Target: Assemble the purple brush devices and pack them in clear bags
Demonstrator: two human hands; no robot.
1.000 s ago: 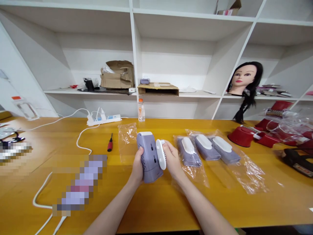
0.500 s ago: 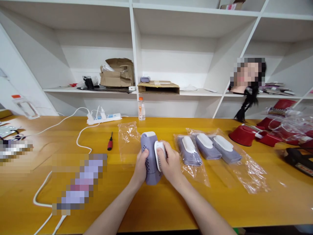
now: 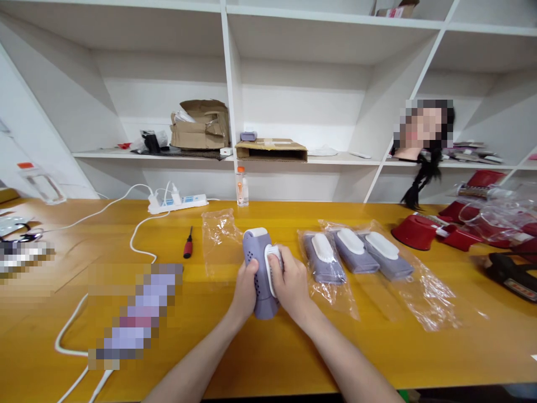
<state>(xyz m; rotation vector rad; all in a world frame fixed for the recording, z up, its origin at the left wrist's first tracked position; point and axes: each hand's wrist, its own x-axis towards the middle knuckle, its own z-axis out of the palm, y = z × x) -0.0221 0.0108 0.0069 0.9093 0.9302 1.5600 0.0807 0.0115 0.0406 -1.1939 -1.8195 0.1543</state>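
My left hand (image 3: 245,292) grips a lavender handheld device (image 3: 260,305), possibly a garment steamer, with a perforated body and a white top. My right hand (image 3: 293,285) presses a white bristled attachment (image 3: 272,270) against the device's side, and my fingers cover part of it. Both hands hold these just above the yellow wooden table (image 3: 268,358). To the right lie several sealed plastic bags, the nearest (image 3: 324,260) holding a similar lavender unit. An open clear plastic bag (image 3: 218,243) lies just left of my left hand.
A red-handled screwdriver (image 3: 188,244) and white cables lie left of my hands, near a power strip (image 3: 178,204) and a bottle (image 3: 241,187). Red items in plastic (image 3: 415,232) sit at right. A pixelated object (image 3: 134,316) lies at left. White shelves stand behind.
The device has turned from a tilted pose to nearly upright. The white attachment has moved from its edge-on position at the side to lying flat against the body, under my right hand.
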